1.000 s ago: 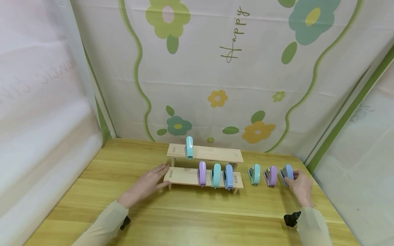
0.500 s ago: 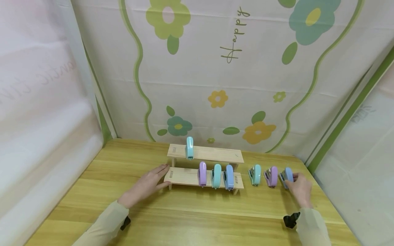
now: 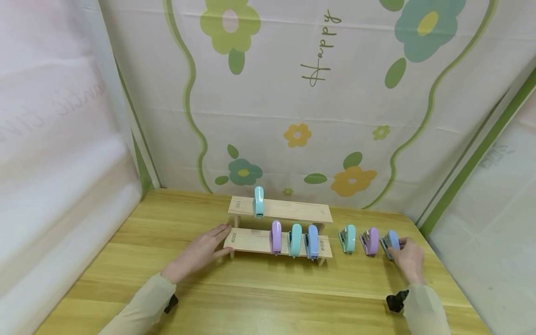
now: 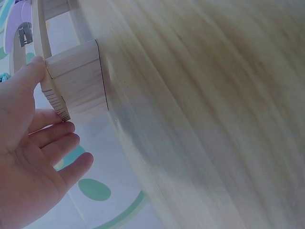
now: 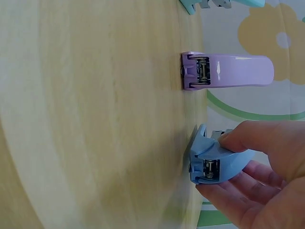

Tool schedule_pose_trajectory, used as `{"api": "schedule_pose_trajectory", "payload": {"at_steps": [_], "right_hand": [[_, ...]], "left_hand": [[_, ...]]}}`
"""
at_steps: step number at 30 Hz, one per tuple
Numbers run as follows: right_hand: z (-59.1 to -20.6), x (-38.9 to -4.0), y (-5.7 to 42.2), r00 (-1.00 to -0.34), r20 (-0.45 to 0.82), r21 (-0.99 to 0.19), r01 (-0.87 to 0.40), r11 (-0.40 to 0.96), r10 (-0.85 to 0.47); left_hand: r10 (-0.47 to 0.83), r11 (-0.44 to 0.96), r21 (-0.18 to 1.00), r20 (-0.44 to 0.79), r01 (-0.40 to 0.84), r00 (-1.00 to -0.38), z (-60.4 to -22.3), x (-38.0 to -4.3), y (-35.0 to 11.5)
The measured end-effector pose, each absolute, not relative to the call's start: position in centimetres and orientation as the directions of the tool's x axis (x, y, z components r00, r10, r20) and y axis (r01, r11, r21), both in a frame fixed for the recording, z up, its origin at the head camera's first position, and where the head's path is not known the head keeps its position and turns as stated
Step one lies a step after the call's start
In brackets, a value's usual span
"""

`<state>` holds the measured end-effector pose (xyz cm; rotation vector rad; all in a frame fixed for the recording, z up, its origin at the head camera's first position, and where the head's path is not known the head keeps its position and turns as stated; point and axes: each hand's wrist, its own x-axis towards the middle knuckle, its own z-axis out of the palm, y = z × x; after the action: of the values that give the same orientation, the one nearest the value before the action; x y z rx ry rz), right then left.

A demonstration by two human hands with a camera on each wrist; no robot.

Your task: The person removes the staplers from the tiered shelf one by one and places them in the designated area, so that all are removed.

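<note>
My left hand (image 3: 197,253) holds the left end of a two-step wooden shelf (image 3: 249,239). In the left wrist view its thumb and index finger lie on opposite edges of the board, the other fingers loose. At the far right, my right hand (image 3: 409,259) grips a blue stapler (image 5: 221,160) between thumb and fingers, with the stapler's base at the table. Beside it stand a purple stapler (image 3: 371,242) and a mint stapler (image 3: 348,239). The lower step bears a purple stapler (image 3: 276,237), a mint stapler (image 3: 295,240) and a blue stapler (image 3: 312,242).
One light-blue stapler (image 3: 259,202) stands towards the left of the upper step (image 3: 295,209). Behind the wooden table (image 3: 268,298) hangs a flower-printed cloth (image 3: 268,102). White cloth walls (image 3: 63,153) close both sides.
The blue stapler in my right hand has dipped slightly at its top. My left hand keeps its place on the shelf, and the other staplers stay put.
</note>
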<state>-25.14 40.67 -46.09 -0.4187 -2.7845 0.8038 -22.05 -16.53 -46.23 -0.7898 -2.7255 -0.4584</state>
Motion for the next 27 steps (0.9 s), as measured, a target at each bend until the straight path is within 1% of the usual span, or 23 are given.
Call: {"api": "schedule_pose_trajectory", "payload": {"at_steps": [14, 27], "right_hand": [[-46.54, -25.28, 41.09, -0.936, 0.102, -0.548, 0.229, 0.805, 0.336], [-46.3, -25.21, 40.85, -0.94, 0.113, -0.554, 0.21, 0.805, 0.323]], "left_hand": [[0.466, 0.797, 0.234, 0.35, 0.557, -0.813, -46.28, -22.24, -16.4], [0.464, 0.802, 0.235, 0.333, 0.549, -0.821, -46.39, -22.29, -16.44]]}}
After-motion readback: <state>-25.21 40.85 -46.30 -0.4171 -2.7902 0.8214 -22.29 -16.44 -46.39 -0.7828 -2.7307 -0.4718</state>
